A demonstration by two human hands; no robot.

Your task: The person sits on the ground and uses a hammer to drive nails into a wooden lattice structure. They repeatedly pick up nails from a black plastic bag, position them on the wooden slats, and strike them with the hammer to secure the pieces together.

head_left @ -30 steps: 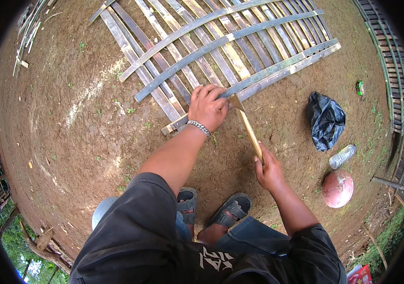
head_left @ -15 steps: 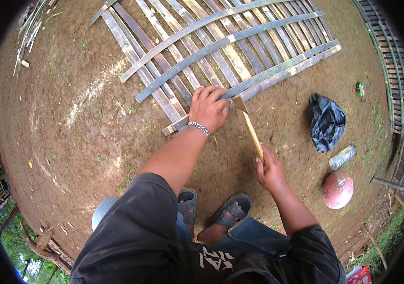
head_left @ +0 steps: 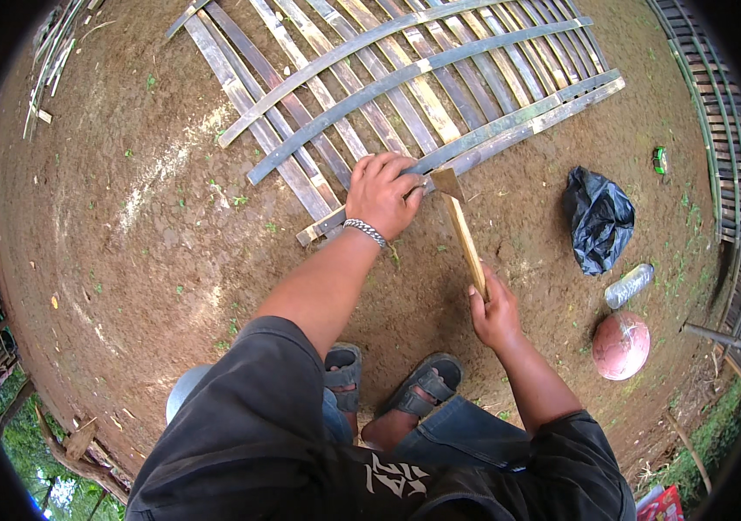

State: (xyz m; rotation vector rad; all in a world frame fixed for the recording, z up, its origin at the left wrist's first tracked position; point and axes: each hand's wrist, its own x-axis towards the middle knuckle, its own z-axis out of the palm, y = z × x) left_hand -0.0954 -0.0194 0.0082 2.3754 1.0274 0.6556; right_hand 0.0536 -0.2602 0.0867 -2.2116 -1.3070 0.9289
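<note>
A frame of crossed bamboo slats [head_left: 440, 117] lies on the ground ahead of me. My left hand [head_left: 383, 193], with a chain bracelet at its wrist, is closed over the near edge slat [head_left: 500, 135]. Its thumb and forefinger come together at the slat; whether a small nail is between them I cannot make out. My right hand [head_left: 494, 308] grips the lower end of a wooden-handled tool [head_left: 466, 239] with a flat, dark metal head like a small hatchet's. That head sits just right of my left fingertips, beside the edge slat.
On the bare soil to the right are a black plastic bag [head_left: 598, 221], a clear bottle [head_left: 629, 286], a pink ball [head_left: 620, 346] and a small green packet [head_left: 659, 161]. A slatted fence [head_left: 731, 122] borders the right side. Thin sticks [head_left: 51, 65] lie far left.
The tool's head has shifted slightly right, away from the left fingertips, and its flat side shows more. My left hand stays on the slat.
</note>
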